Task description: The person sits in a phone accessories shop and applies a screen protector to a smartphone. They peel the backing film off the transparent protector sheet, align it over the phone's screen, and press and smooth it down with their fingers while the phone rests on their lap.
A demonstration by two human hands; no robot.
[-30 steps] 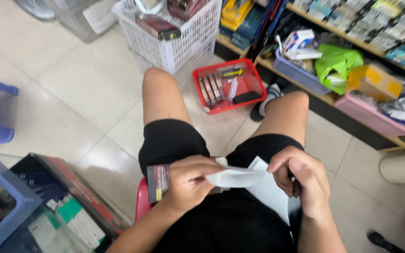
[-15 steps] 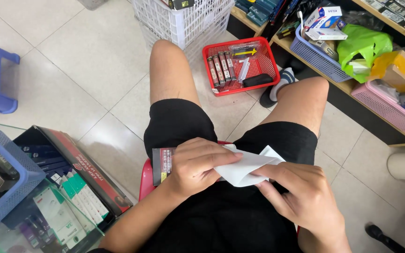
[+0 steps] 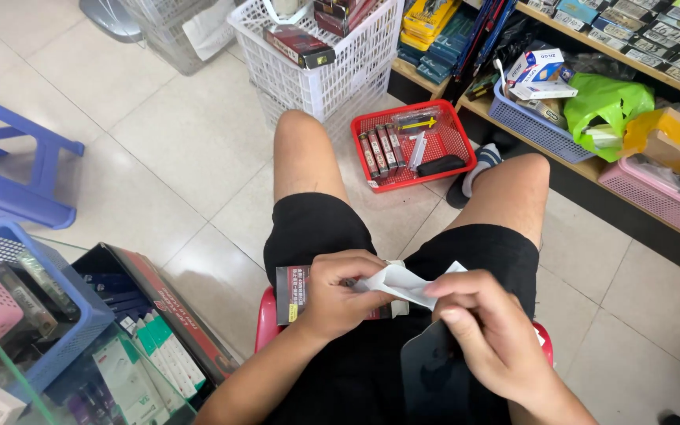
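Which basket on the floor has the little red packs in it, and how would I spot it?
Look at the tiled floor just past the seated person's knees. Between the tall white basket and the low shelf lies a small, flat red basket. Unlike its taller white neighbour and the blue basket on the shelf, it is red, shallow and holds a row of slim packs.

- One view only, from a camera worn on the person's head, so no second view shares the scene.
- It looks steeply down over the seated person's lap and bare knees to the pale tiled floor [image 3: 143, 149].
- The hands sit close, low in the frame, forearms entering from the bottom edge.
- Farther off, at the top, a white plastic lattice basket [image 3: 332, 67] and a wooden shelf of goods [image 3: 592, 169] mark the forward direction.
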